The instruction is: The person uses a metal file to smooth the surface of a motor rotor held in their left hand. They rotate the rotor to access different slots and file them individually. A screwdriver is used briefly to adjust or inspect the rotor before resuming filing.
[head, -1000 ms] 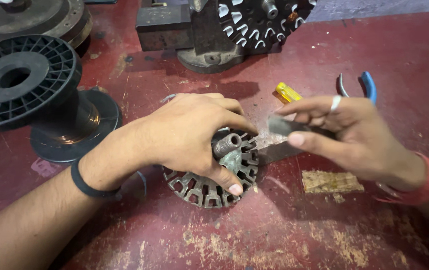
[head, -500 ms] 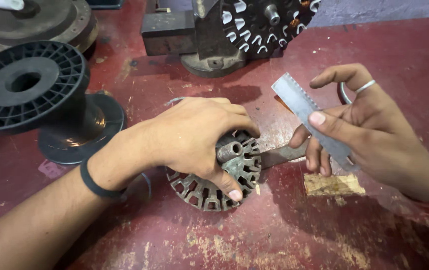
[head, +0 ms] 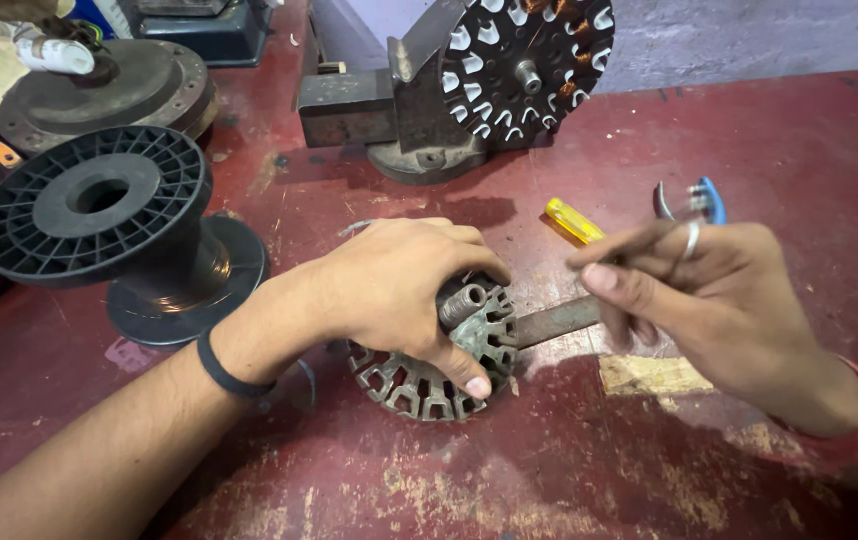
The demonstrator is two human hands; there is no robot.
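The left hand (head: pixel 389 290) lies clamped over the round grey slotted metal motor core (head: pixel 434 355) on the worn red table (head: pixel 549 470). To its right, the flat grey metal strip (head: pixel 557 322) points at the core — the right hand (head: pixel 709 300) pinches its far end.

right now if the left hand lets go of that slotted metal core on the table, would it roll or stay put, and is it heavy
The slotted metal core lies tilted under the left hand, so it would probably settle flat rather than roll. It looks like solid metal with a central shaft, so it is likely heavy for its size. It is rigid, and its slotted rim should give fingers good grip.
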